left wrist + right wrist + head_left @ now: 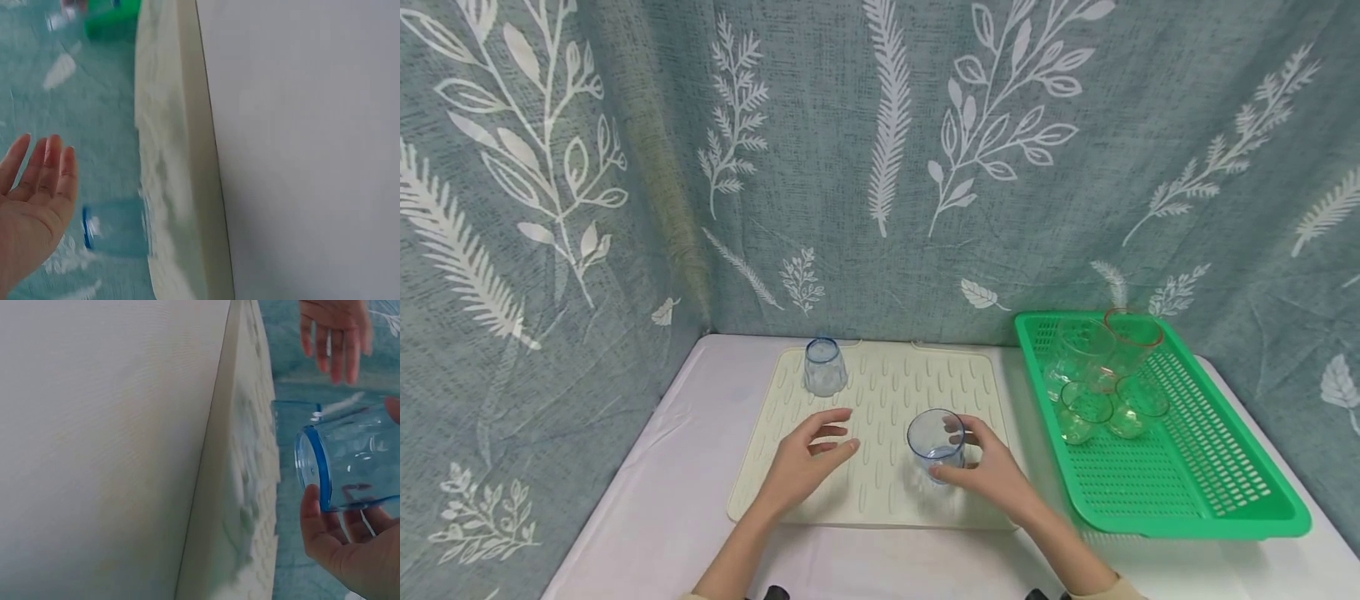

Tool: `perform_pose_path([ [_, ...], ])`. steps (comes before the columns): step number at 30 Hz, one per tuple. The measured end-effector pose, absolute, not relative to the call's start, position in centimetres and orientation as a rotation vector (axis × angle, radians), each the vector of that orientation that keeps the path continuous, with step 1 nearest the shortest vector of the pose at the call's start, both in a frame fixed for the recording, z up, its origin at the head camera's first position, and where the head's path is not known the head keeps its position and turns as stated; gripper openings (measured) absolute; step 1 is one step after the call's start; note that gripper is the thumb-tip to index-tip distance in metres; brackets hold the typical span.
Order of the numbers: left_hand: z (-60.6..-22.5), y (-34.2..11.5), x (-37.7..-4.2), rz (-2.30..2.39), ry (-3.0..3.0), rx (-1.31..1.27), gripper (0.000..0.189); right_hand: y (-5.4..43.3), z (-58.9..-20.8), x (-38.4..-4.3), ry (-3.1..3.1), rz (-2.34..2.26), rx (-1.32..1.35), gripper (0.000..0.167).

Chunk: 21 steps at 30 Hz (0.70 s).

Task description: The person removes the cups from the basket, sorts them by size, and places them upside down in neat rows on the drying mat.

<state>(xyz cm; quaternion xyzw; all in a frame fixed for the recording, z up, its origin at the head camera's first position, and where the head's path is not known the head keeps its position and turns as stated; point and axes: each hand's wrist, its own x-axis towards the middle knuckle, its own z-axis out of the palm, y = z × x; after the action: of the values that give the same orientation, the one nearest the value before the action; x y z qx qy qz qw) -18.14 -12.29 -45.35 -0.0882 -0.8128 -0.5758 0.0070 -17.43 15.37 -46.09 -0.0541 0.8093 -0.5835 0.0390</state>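
Note:
My right hand grips a clear blue-tinted glass, thumb on the near side and fingers on the far side. That glass is mouth up, and the right wrist view shows its thick blue base off the mat. Over the left part of the cream ribbed mat, my left hand hangs with relaxed fingers and holds nothing. A second blue-tinted glass stands upside down on the mat's back left corner, beyond the left hand.
To the right of the mat sits a green plastic basket with several glasses at its back left, one a red-rimmed glass. A white cloth covers the table. Patterned grey-green curtains hang behind and at both sides.

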Motion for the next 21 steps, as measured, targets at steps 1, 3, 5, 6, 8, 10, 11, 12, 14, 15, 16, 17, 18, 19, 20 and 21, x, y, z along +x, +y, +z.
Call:
perform_pose_path([
  [1,-45.2,-11.7,-17.9,-1.851,-2.508,-0.294,0.046,15.2,-46.1,-17.4,2.490,-1.780,-0.176,0.071],
  [3,-45.1,-10.7,-17.6,-1.938,-2.468,-0.308,0.046,15.0,-46.1,-17.4,2.526,-1.751,-0.202,0.074],
  [5,-44.9,-9.9,-17.4,-1.972,-2.454,-0.324,0.047,14.8,-46.1,-17.4,2.562,-1.710,-0.227,0.076],
  [6,-44.9,-9.6,-17.3,-1.980,-2.455,-0.335,0.049,14.7,-46.1,-17.4,2.587,-1.682,-0.246,0.077],
  [8,-44.9,-9.1,-17.1,-1.977,-2.465,-0.364,0.052,14.5,-46.0,-17.4,2.636,-1.623,-0.294,0.077],
  [10,-44.8,-8.6,-17.0,-1.932,-2.490,-0.406,0.056,14.3,-45.8,-17.3,2.670,-1.573,-0.348,0.076],
  [11,-44.8,-8.4,-16.9,-1.909,-2.505,-0.428,0.058,14.3,-45.7,-17.3,2.685,-1.551,-0.379,0.075],
  [12,-44.8,-8.3,-16.8,-1.884,-2.519,-0.445,0.060,14.2,-45.6,-17.2,2.698,-1.533,-0.413,0.074],
  [14,-44.8,-8.0,-16.7,-1.828,-2.544,-0.478,0.062,14.1,-45.5,-17.2,2.721,-1.496,-0.479,0.073],
  [15,-44.7,-7.9,-16.6,-1.805,-2.555,-0.484,0.063,14.0,-45.5,-17.2,2.731,-1.479,-0.507,0.073],
  [16,-44.7,-7.8,-16.6,-1.791,-2.561,-0.487,0.064,13.9,-45.5,-17.1,2.743,-1.459,-0.536,0.072],
  [17,-44.7,-7.7,-16.5,-1.784,-2.566,-0.487,0.064,13.8,-45.5,-17.1,2.761,-1.434,-0.564,0.072],
  [18,-44.7,-7.6,-16.5,-1.776,-2.568,-0.488,0.064,13.7,-45.5,-17.1,2.780,-1.405,-0.589,0.072],
  [19,-44.7,-7.6,-16.4,-1.774,-2.570,-0.488,0.063,13.6,-45.5,-17.1,2.799,-1.375,-0.616,0.071],
  [20,-44.7,-7.5,-16.4,-1.771,-2.573,-0.487,0.063,13.5,-45.5,-17.0,2.813,-1.353,-0.640,0.071],
  [21,-44.8,-7.5,-16.4,-1.767,-2.578,-0.486,0.062,13.4,-45.4,-17.0,2.822,-1.335,-0.661,0.071],
])
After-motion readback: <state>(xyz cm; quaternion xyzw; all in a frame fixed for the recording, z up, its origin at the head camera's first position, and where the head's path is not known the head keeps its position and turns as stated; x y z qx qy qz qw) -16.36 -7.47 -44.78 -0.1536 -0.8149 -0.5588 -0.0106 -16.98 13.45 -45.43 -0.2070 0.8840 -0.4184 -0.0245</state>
